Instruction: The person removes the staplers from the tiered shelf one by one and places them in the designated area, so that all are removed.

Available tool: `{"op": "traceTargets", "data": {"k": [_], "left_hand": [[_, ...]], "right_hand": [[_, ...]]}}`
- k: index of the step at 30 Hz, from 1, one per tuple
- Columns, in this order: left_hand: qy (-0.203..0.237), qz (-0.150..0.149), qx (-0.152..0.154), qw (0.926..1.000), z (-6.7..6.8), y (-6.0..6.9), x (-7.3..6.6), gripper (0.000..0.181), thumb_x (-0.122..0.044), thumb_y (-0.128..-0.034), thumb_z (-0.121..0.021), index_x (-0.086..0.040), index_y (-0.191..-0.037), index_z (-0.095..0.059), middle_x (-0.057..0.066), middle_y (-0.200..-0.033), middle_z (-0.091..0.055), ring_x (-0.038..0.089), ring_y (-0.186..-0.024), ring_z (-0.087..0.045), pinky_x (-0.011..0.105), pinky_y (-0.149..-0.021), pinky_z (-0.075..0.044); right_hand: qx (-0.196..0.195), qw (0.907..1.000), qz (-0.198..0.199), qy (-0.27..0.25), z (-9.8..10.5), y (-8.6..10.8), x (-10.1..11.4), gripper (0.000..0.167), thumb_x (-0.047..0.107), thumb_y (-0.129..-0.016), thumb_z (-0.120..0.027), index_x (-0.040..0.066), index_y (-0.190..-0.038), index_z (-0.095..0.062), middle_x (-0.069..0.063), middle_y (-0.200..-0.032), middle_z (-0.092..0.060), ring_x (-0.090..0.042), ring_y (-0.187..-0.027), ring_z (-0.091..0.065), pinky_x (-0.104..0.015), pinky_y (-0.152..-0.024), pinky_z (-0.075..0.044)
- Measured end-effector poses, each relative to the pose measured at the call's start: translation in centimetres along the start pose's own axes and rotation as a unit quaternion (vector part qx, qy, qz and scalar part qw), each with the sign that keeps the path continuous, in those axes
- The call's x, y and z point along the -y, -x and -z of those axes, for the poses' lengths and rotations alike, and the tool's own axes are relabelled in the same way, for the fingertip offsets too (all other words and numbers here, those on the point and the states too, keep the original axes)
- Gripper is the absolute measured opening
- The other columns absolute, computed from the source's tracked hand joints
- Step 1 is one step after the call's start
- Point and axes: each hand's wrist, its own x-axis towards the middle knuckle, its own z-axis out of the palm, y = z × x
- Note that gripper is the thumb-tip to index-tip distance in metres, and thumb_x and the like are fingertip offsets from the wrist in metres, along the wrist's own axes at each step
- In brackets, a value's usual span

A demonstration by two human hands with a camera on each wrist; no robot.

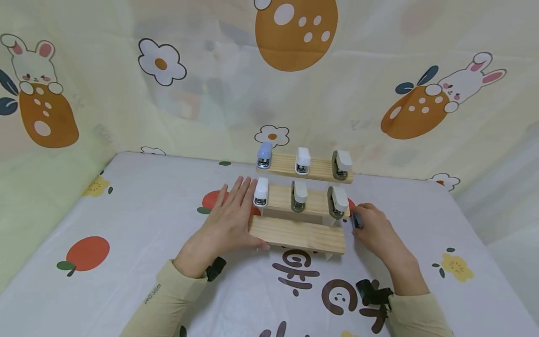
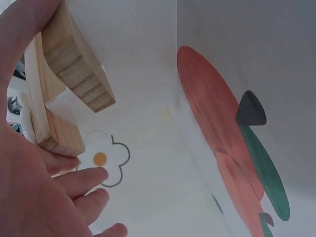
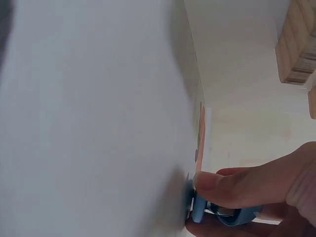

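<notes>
A stepped wooden rack [image 1: 296,232] stands mid-table, its lowest board bare. Three staplers sit on the top board: one blue stapler [image 1: 264,155], one white stapler [image 1: 302,161] and one white-and-grey stapler [image 1: 341,164]. Another white stapler [image 1: 261,192] and two white-and-grey ones stand on the middle board. My left hand [image 1: 229,220] rests against the rack's left end, fingers straight, thumb along the lowest board's front edge. Beside the right end, low at the tabletop, my right hand [image 1: 375,229] pinches a dark blue stapler [image 3: 242,216] between thumb and fingers, which partly hide it.
A white cloth [image 1: 139,210] with printed fruit and lettering covers the table. Behind it hangs a pale curtain [image 1: 210,103] with rabbit and flower prints. Black straps circle both wrists.
</notes>
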Motion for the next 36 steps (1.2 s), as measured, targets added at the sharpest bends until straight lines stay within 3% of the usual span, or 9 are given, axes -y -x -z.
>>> {"op": "traceTargets", "data": {"k": [8, 15, 19, 25, 30, 36], "left_hand": [[0.001, -0.001, -0.004, 1.0000, 0.1, 0.1, 0.0, 0.142, -0.069, -0.0595, -0.084, -0.005, -0.159, -0.005, 0.016, -0.167, -0.013, 0.030, -0.156, -0.004, 0.053, -0.126, -0.004], [0.002, 0.001, 0.001, 1.0000, -0.1, 0.1, 0.1, 0.143, -0.069, -0.0594, -0.084, -0.005, -0.160, -0.005, 0.015, -0.167, -0.012, 0.030, -0.156, -0.003, 0.053, -0.126, -0.004], [0.003, -0.001, 0.001, 1.0000, -0.1, 0.0, 0.1, 0.143, -0.069, -0.0594, -0.083, -0.005, -0.160, -0.004, 0.015, -0.167, -0.012, 0.030, -0.156, -0.003, 0.052, -0.126, -0.004], [0.005, -0.004, -0.005, 1.0000, 0.0, 0.1, 0.1, 0.142, -0.069, -0.0597, -0.083, -0.005, -0.159, -0.005, 0.015, -0.167, -0.012, 0.030, -0.156, -0.004, 0.053, -0.126, -0.005], [0.011, -0.001, -0.006, 0.9999, -0.1, 0.1, 0.2, 0.142, -0.068, -0.0598, -0.084, -0.005, -0.160, -0.005, 0.015, -0.167, -0.013, 0.030, -0.156, -0.005, 0.053, -0.126, -0.006], [0.008, -0.005, -0.004, 1.0000, -0.1, 0.0, 0.2, 0.143, -0.068, -0.0593, -0.084, -0.005, -0.159, -0.004, 0.016, -0.166, -0.014, 0.031, -0.156, -0.005, 0.054, -0.126, -0.006]], "right_hand": [[0.010, 0.9999, -0.004, 0.006, -0.1, 0.0, 0.1, 0.048, -0.012, -0.075, -0.069, -0.016, -0.122, -0.059, -0.039, -0.124, -0.053, -0.051, -0.108, -0.059, -0.061, -0.091, -0.051], [0.040, 0.9989, -0.019, 0.013, 0.4, 0.5, 0.3, 0.058, 0.004, -0.084, -0.073, -0.011, -0.135, -0.049, -0.039, -0.139, -0.041, -0.056, -0.121, -0.050, -0.066, -0.095, -0.046], [0.031, 0.9992, -0.026, 0.006, 2.0, 1.0, 0.8, 0.061, 0.014, -0.089, -0.070, -0.007, -0.141, -0.045, -0.037, -0.145, -0.036, -0.056, -0.128, -0.043, -0.069, -0.099, -0.042], [-0.026, 0.9992, -0.023, -0.021, 4.9, 2.2, 1.4, 0.057, 0.016, -0.094, -0.064, -0.003, -0.143, -0.043, -0.032, -0.148, -0.036, -0.052, -0.131, -0.040, -0.070, -0.101, -0.039], [-0.087, 0.9955, 0.017, -0.035, 5.9, 3.1, 2.2, 0.053, 0.013, -0.094, -0.063, 0.001, -0.142, -0.045, -0.027, -0.144, -0.043, -0.047, -0.119, -0.050, -0.064, -0.085, -0.050], [-0.153, 0.9834, 0.083, -0.052, 6.1, 3.9, 3.8, 0.048, 0.007, -0.092, -0.066, 0.002, -0.138, -0.052, -0.022, -0.139, -0.050, -0.040, -0.112, -0.058, -0.058, -0.085, -0.054]]}}
